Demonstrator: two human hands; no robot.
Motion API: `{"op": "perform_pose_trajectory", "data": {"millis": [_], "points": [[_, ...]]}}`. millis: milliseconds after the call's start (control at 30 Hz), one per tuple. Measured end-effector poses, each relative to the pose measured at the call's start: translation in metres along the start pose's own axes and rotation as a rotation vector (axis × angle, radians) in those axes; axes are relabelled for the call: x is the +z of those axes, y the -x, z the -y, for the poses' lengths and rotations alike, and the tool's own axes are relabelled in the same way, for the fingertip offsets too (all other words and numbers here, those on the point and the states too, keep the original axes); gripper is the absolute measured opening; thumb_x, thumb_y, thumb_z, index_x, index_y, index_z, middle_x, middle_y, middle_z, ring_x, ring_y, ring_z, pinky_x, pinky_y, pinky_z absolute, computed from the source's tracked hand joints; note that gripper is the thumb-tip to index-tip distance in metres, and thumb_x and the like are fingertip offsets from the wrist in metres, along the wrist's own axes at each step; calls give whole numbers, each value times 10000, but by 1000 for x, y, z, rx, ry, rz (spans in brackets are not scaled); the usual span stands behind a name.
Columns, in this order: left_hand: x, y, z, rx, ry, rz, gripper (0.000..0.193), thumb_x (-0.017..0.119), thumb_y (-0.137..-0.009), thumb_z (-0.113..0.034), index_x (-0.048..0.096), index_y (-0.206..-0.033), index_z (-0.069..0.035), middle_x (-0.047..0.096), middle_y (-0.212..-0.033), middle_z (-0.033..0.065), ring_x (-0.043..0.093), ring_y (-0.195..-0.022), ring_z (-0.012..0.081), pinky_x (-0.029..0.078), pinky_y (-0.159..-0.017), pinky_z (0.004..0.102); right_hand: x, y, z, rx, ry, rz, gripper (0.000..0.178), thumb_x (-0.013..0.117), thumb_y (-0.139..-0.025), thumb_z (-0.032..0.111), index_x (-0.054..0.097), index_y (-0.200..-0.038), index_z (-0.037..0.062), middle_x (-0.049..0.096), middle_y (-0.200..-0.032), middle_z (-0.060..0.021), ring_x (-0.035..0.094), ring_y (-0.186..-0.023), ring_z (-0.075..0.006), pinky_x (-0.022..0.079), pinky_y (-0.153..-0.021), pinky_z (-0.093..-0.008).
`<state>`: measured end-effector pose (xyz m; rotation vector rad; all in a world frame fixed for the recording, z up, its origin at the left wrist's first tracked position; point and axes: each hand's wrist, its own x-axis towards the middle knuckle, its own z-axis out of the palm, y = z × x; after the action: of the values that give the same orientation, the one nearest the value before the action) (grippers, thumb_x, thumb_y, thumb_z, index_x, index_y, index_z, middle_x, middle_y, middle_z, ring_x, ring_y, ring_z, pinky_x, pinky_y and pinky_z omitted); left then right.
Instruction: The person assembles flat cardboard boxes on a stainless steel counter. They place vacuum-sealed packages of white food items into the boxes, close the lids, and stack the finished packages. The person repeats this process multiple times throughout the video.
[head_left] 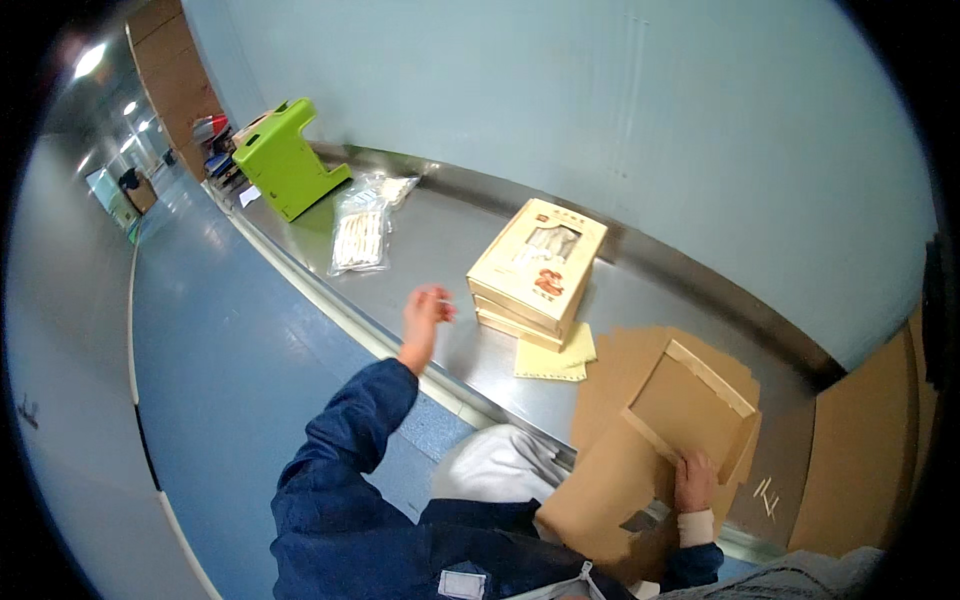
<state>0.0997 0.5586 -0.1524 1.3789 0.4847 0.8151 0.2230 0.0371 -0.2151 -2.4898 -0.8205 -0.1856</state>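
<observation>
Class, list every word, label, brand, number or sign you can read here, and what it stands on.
No text can be quoted.
Top cream box: printing around its window, too small to read reliably.
White patch on the blue jacket: illegible.
Clear packet: any print too blurred.
Open cardboard tray at the right hand: no print visible.

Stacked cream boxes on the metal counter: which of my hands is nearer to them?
Left. Your left hand is close to the boxes, on their left, apart from them; your right hand is farther, at the cardboard tray.
</observation>
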Motion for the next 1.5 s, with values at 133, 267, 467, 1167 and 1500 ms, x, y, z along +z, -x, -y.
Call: {"op": "perform_pose_trajectory", "data": {"millis": [133, 267, 467, 1167, 1500], "points": [[-93, -96, 92, -254, 333, -448, 424, 457, -922, -268, 356, -1212, 24, 446, -1141, 185, 551, -936, 292, 492, -754, 381, -16, 3, 7, 10, 135, 52, 193, 499, -842, 193, 588, -854, 23, 551, -866, -155, 508, -877, -354, 387, -766, -440], [-245, -175, 138, 265, -710, -97, 316, 518, -894, -249, 421, -1043, 13, 498, -985, 139, 582, -839, 290, 512, -725, 364, -2, -25, 23, -57, 3, 63, 228, 480, -855, 211, 594, -855, 14, 559, -882, -154, 515, -869, -346, 398, -777, -428], [-148, -208, 140, -350, 657, -557, 427, 452, -928, -282, 387, -1168, 64, 521, -1036, 175, 542, -989, 315, 493, -837, 387, -25, -1, 18, 25, 177, 87, 231, 459, -870, 204, 589, -870, 13, 556, -904, -161, 511, -877, -347, 401, -792, -419], [-34, 20, -83, 144, 299, 347, 57, 472, -885, -73, 518, -852, -77, 482, -771, 9, 517, -728, 106, 531, -707, 339, -17, -23, 35, 118, -140, 94, 271, 478, -879, 217, 562, -1014, -2, 548, -1016, -160, 505, -990, -331, 376, -900, -391], [138, 123, -70, 429, -285, 958, 72, 475, -852, -48, 461, -808, 6, 456, -836, 116, 488, -690, 222, 425, -643, 309, -69, -86, 70, 141, -797, -233, 513, 408, -946, 260, 292, -1368, -7, 351, -1397, -151, 296, -1310, -254, 196, -1093, -347]]}}
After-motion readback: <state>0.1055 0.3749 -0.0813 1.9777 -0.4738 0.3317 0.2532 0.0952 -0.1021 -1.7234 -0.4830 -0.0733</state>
